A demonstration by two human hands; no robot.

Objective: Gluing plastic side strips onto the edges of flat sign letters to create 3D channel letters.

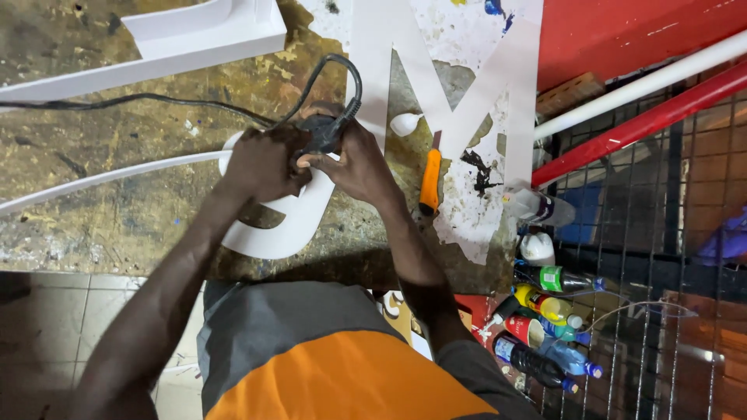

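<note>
Both hands are busy from where I'm watching: left hand and right hand are wrapped tight around a small black corded power tool, pressed onto a white cut-out letter on the scuffed wooden workbench. Orange-handled utility knife lies just right of them.

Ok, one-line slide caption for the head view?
Both hands, left hand and right hand, grip a black corded tool over a white cut-out letter beside an orange utility knife.

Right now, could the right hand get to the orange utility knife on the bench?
Probably yes. The orange utility knife lies uncovered just beside the right hand, with nothing between them. But both hands grip the black corded tool, so the right hand must let go first.
</note>
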